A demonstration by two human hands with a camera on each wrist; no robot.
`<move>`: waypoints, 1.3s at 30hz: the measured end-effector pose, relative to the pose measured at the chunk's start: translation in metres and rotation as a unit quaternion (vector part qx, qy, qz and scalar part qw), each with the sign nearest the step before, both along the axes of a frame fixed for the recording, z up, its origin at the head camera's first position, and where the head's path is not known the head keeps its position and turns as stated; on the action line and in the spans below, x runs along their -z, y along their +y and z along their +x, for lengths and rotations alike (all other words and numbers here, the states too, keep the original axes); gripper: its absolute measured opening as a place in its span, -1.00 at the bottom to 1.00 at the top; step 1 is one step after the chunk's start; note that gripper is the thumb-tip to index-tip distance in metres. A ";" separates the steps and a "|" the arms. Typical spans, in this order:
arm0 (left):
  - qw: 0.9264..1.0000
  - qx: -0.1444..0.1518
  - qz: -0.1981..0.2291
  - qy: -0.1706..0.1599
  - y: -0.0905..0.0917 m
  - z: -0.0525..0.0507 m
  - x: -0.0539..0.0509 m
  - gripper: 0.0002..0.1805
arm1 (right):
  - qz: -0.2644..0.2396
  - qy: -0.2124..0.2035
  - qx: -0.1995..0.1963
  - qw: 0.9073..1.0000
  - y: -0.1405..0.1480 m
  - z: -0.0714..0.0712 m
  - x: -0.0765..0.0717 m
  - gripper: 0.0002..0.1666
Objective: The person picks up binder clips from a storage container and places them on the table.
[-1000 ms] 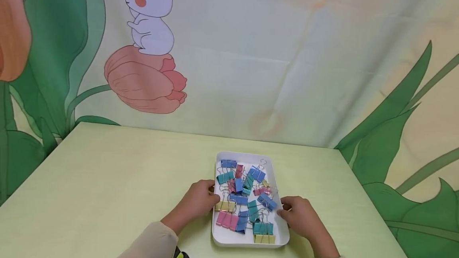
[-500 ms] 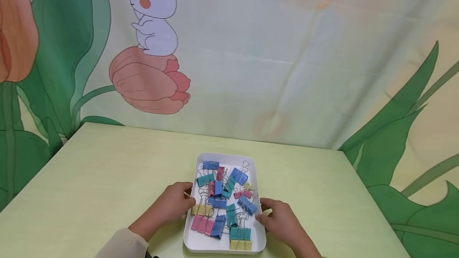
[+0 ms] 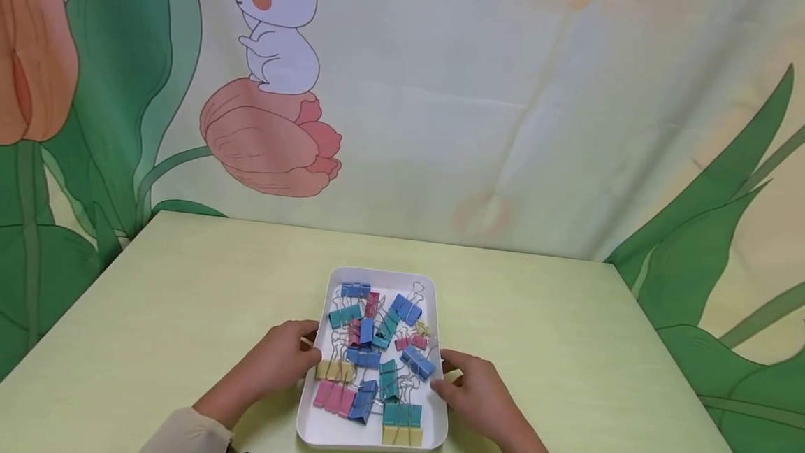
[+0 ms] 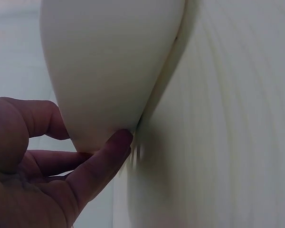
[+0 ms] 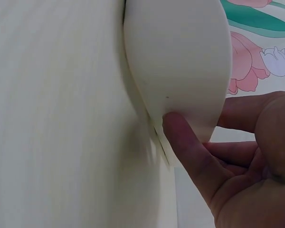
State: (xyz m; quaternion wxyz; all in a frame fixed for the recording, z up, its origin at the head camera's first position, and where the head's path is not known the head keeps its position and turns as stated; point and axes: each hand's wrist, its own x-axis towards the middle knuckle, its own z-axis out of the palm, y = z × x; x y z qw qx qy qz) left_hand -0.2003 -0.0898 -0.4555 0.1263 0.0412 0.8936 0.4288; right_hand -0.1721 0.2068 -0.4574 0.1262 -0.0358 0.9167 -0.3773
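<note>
A shallow white tray [image 3: 339, 433] lies near the front of the table, long side pointing away from me. Inside it are several coloured binder clips, among them a pink one [image 3: 334, 398], a yellow one [image 3: 335, 370], a teal one [image 3: 402, 414] and a blue one [image 3: 418, 363]. My left hand [image 3: 281, 361] grips the tray's left side, thumb at the rim and fingers against the outer wall. On the opposite side, my right hand [image 3: 476, 393] holds the wall the same way. Both wrist views show the tray's outer wall [image 4: 104, 61] close to the tabletop.
The pale green table [image 3: 553, 341] extends around the tray on both sides. Behind it hangs a cloth backdrop [image 3: 428, 124] printed with a rabbit, tulips and leaves, meeting the table's back edge.
Both hands have moved the tray to the left across the table, quickly at first and then less. The clips keep their places inside it.
</note>
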 end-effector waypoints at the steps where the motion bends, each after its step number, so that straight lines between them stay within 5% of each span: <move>1: 1.000 0.001 0.001 0.000 0.000 0.000 0.001 -0.49 | 0.001 -0.001 0.002 1.000 0.000 0.001 0.000 -0.42; 13: 1.000 -0.009 0.006 0.017 0.002 0.003 0.003 -0.47 | -0.005 0.029 0.003 1.000 0.001 0.008 0.002 -0.45; 39: 1.000 -0.030 0.003 0.004 -0.002 0.003 0.003 -0.39 | -0.011 0.000 0.021 1.000 -0.002 0.007 0.003 -0.40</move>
